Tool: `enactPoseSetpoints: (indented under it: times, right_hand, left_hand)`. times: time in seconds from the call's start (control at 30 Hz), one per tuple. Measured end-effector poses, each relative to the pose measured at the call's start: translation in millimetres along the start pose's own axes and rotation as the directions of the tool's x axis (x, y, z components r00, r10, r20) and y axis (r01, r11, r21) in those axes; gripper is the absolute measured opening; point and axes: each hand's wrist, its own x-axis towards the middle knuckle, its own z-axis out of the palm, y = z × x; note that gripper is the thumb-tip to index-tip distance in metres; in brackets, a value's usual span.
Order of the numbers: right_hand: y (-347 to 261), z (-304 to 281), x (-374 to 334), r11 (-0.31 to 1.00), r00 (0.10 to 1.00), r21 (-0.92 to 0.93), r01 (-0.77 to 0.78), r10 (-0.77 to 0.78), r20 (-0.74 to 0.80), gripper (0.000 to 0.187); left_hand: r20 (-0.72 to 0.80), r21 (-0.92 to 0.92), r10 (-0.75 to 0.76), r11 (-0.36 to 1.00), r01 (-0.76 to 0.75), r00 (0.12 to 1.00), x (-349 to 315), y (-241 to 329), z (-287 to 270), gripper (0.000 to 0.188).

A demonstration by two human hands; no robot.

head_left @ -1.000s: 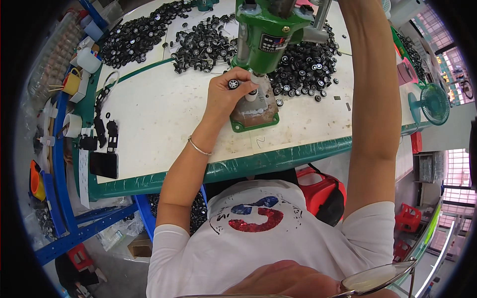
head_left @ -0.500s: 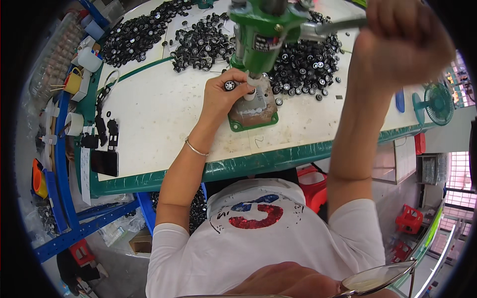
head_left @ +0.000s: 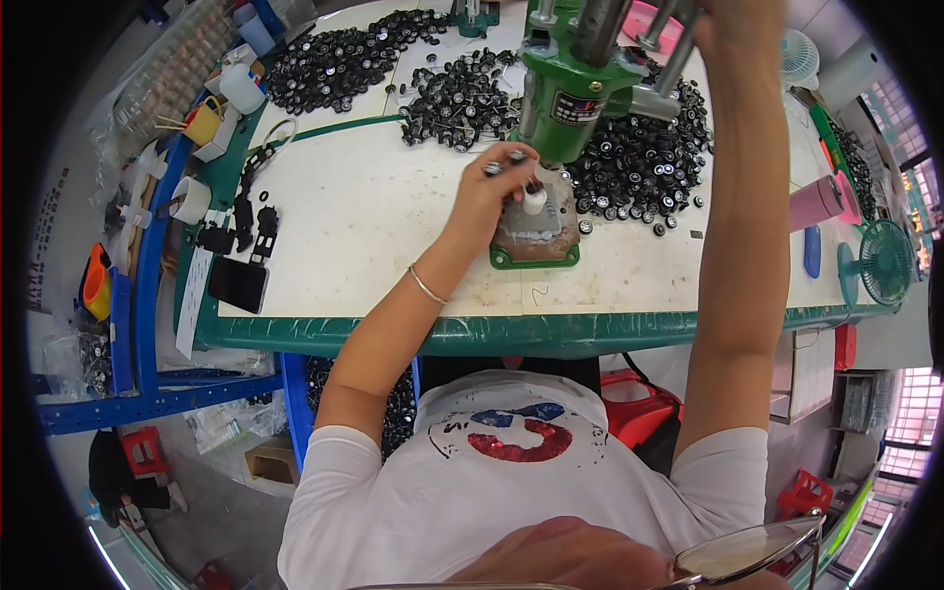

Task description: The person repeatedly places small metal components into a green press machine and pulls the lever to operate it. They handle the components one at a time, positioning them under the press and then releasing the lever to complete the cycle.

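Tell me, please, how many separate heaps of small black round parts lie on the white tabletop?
3: one heap at the far left, one heap in the middle beside the green press, one heap right of the press, partly hidden behind it. More may lie out of view.

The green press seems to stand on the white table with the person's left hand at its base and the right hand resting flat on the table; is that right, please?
Not quite. In the head view the right hand is raised, gripping the lever of the green press, not flat on the white table. The left hand is indeed at the base.
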Motion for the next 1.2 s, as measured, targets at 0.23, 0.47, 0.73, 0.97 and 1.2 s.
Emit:
enactPoseSetpoints:
  times: [0.23, 0.47, 0.73, 0.97, 1.2]
  right_hand:
    - [20.0, -13.7, 15.7, 0.982, 0.987, -0.136, -0.134, 0.120, -0.103, 0.019]
    - [36.8, -59.2, -90.0, 0.898, 0.964, -0.413, -0.154, 0.044, -0.264, 0.029]
    - [82.0, -86.3, -234.0, 0.450, 0.907, -0.891, -0.060, 0.397, 0.139, 0.016]
    - [104.6, -86.8, -248.0, 0.385, 0.924, -0.923, 0.022, 0.345, 0.166, 0.014]
    - [109.0, -44.7, -215.3, 0.770, 0.849, -0.397, -0.500, 0.526, -0.049, 0.022]
  left_hand:
    - [-0.234, -0.059, 0.010, 0.998, -0.024, 0.972, 26.6, 11.0, -51.0, 0.015]
    - [-0.001, 0.925, 0.468, 0.337, -0.178, 0.884, 53.5, -10.5, -90.7, 0.018]
    - [-0.163, 0.765, 0.294, 0.641, -0.068, 0.942, 44.7, 6.7, -89.2, 0.022]
    - [-0.142, 0.060, -0.013, 0.998, 0.022, 0.990, 14.1, 39.3, -70.4, 0.016]
    - [-0.029, -0.082, -0.170, 0.983, 0.167, 0.985, -1.0, 32.6, -52.1, 0.022]
